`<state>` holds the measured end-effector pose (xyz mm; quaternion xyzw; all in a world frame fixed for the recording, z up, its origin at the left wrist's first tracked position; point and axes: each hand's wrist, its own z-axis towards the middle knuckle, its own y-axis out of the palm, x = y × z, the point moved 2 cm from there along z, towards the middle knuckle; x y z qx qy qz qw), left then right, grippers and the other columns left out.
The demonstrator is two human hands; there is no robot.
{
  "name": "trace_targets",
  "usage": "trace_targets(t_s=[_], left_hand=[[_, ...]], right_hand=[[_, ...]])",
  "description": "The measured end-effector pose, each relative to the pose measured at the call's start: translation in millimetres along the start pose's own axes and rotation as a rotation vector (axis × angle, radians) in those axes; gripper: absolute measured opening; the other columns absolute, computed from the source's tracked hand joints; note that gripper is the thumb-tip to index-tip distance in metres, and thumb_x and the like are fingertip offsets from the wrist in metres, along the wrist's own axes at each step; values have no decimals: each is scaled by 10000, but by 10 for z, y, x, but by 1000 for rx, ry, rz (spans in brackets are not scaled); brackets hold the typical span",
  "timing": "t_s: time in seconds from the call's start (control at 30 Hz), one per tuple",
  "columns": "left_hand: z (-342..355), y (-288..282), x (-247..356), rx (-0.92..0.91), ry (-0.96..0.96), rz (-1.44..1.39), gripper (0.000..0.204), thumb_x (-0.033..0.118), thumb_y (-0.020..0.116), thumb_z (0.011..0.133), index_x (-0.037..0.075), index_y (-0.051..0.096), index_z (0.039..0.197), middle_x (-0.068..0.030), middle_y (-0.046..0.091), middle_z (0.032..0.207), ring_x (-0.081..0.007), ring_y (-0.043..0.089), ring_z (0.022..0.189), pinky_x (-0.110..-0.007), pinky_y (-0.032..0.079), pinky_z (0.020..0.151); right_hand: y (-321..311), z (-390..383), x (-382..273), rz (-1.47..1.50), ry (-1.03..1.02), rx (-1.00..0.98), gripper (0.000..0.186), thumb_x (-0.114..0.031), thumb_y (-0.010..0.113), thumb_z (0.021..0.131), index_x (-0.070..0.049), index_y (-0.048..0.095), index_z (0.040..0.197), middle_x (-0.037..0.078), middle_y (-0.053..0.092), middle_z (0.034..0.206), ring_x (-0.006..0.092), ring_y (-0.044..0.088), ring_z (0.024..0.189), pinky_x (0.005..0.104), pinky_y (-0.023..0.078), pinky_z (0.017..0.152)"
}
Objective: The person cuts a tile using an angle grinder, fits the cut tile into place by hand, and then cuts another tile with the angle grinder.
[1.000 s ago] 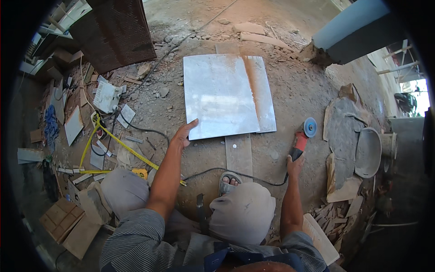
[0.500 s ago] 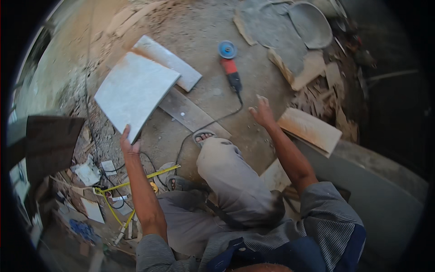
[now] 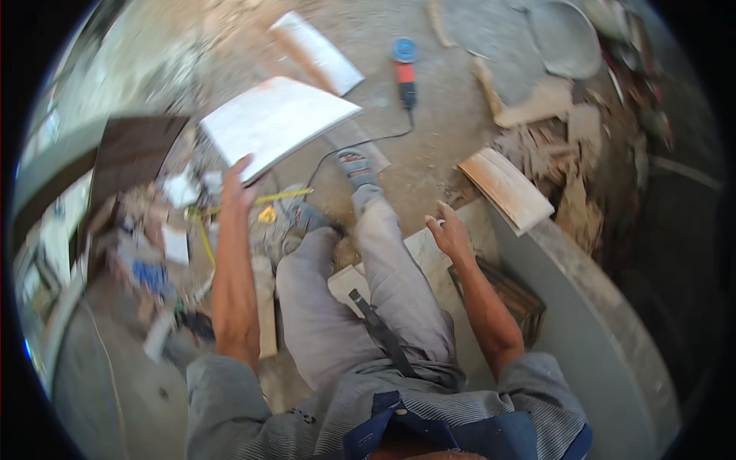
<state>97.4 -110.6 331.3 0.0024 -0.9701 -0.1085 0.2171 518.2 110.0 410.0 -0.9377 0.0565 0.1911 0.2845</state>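
Observation:
My left hand (image 3: 239,182) grips the near corner of a large white tile (image 3: 280,123), which is tilted up off the ground. My right hand (image 3: 449,232) is in the air beside the low wall, with nothing in it and its fingers partly spread. Beyond the tile lies a narrower tile piece (image 3: 318,54) with a brownish stain. An angle grinder (image 3: 405,77) with a red and black body and a blue disc rests on the floor ahead, its cable (image 3: 337,147) curving back toward my foot.
A stained tile piece (image 3: 510,190) sits on the low wall (image 3: 590,284) at right. A yellow measuring tape (image 3: 280,196) lies near my left forearm. Rubble, tile scraps and a blue cloth (image 3: 152,277) cover the left floor. A wooden crate (image 3: 506,299) stands by the wall.
The white tile, held in my left hand, has been lifted and drawn away from the narrower piece. My right hand has come back closer to my body. The view has shifted, and I stand more upright.

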Motion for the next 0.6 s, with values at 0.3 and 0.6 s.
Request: trace_targets(t_s=[0.3,0.6], left_hand=[[-1855,-137,-934,31,-206,-236,459,101,606,862,-77,456,1258,-227,559,1205,-369,598,1060,-499,549,848],[-3022,-457,-1678,165,-240,-585,511,111,624,849,-21,444,1309,-172,553,1248,-314,589,1105,-480,547,873]], right_hand=[[-15,662,-1253,487,151,-118,652,-447,596,898,7,444,1341,138,570,1211,278,573,1086,442,497,858],[452,542,-1485,-325,337,-857,476,-405,607,896,-98,562,1257,80,627,1018,188,603,799,391,531,558]])
